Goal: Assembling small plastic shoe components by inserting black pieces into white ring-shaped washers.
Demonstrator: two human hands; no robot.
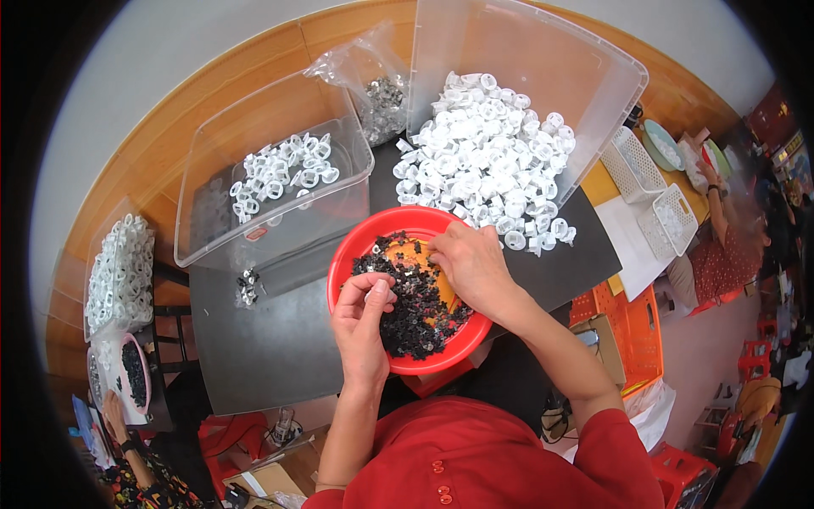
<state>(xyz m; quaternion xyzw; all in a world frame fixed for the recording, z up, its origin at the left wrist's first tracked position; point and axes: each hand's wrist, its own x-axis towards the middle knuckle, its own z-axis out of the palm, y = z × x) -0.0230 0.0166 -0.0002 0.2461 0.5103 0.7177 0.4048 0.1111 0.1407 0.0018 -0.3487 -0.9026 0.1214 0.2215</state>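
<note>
A red plastic basin (339, 246) sits in front of me at the table's near edge. Many small black parts (415, 327) are heaped in it, and an orange-yellow patch of its bottom shows between them. My left hand (363, 327) is over the basin's left side, thumb and fingertips closed in a pinch; what they hold is too small to name. Over the far right of the basin, my right hand (469, 261) has its fingertips pressed together near the black parts. Whatever is in them is hidden.
White ring-shaped plastic parts (487, 153) spill from a tipped clear bin (585, 51). A second clear bin (271, 106) holds more. Beside it is a bag of metal pieces (383, 102); a small bag (248, 288) lies left on the dark table (263, 356). Other people work at both sides.
</note>
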